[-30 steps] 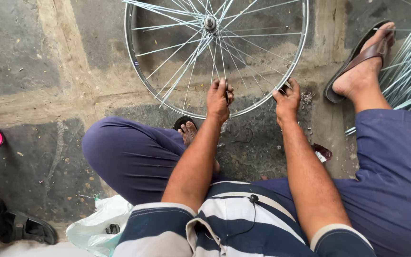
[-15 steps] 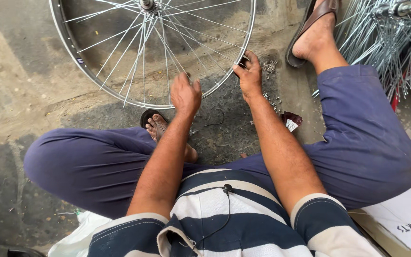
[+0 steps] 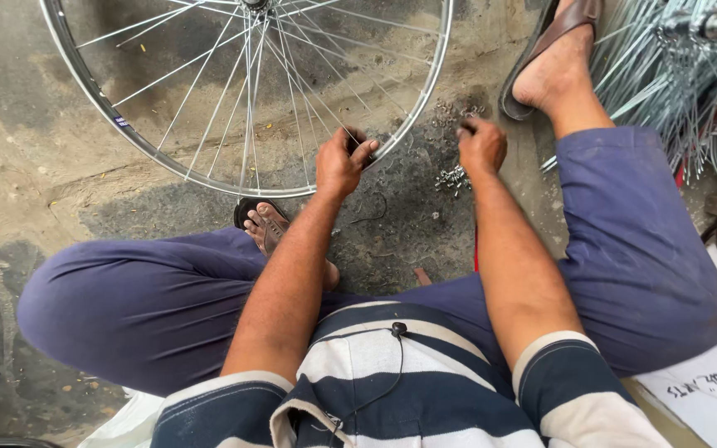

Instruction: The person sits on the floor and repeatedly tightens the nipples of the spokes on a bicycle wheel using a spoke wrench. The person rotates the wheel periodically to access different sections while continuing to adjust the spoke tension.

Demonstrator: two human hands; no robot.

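A spoked bicycle wheel with a silver rim lies flat on the concrete ground in front of me. My left hand grips the rim at its near right edge, fingers curled over it. My right hand hovers just right of the rim, fingers closed on a small dark object that I cannot make out. A heap of small metal nipples lies on the ground beside that hand. I sit cross-legged in blue trousers.
My left foot in a sandal rests under the wheel's near edge. My right foot in a brown sandal is at the upper right. A bundle of loose spokes and other wheels stands at the right. White paper lies at the lower right.
The view has shifted so the wheel sits further left. My right hand has come off the rim and now sits over the ground beside the nipples. My left hand stays on the rim.
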